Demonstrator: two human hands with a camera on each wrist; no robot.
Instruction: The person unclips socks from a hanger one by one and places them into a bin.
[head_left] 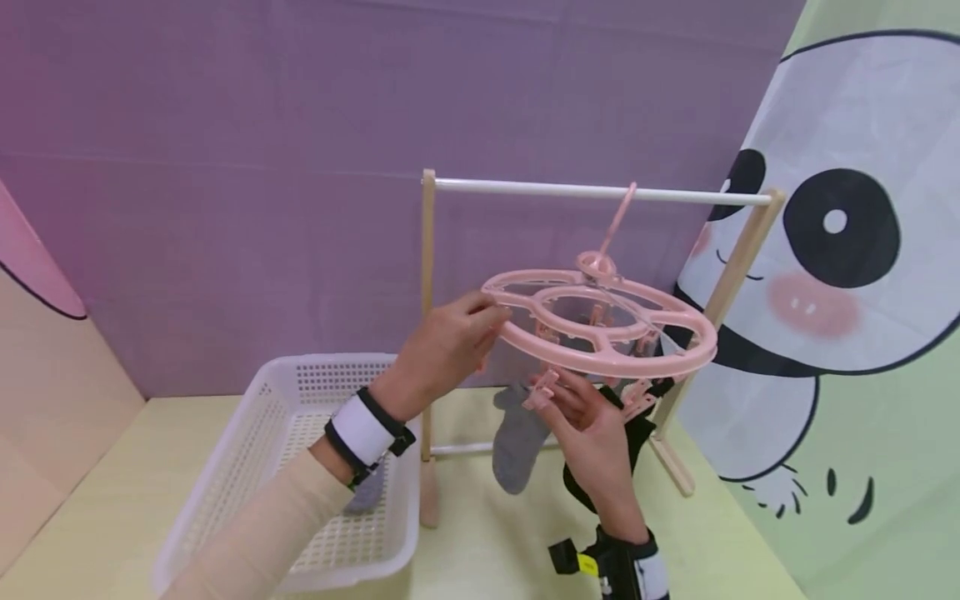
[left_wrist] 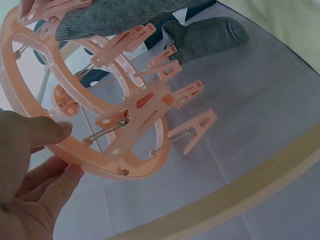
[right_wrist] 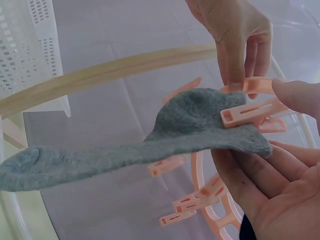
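A round pink clip hanger [head_left: 611,364] hangs by its hook from a white rail, its ring tilted. My left hand [head_left: 457,346] pinches the ring's near left rim between thumb and fingers. Below the rim, my right hand [head_left: 592,433] is around a pink clothespin [right_wrist: 245,114] that bites the cuff of a grey sock [right_wrist: 195,120]. The right fingers [right_wrist: 260,175] lie fairly straight under the cuff, with the thumb apart from them near the clip's handle end. The sock's foot dangles free. Another grey sock [left_wrist: 210,37] hangs farther round the ring.
A wooden-legged rack [head_left: 427,308] carries the white rail [head_left: 525,188]. Left of it, a white perforated basket [head_left: 225,467] stands on the pale table with a greyish cloth item [head_left: 367,493] inside. Something black [head_left: 577,487] hangs behind my right hand. Several spare clips [left_wrist: 195,131] dangle from the ring.
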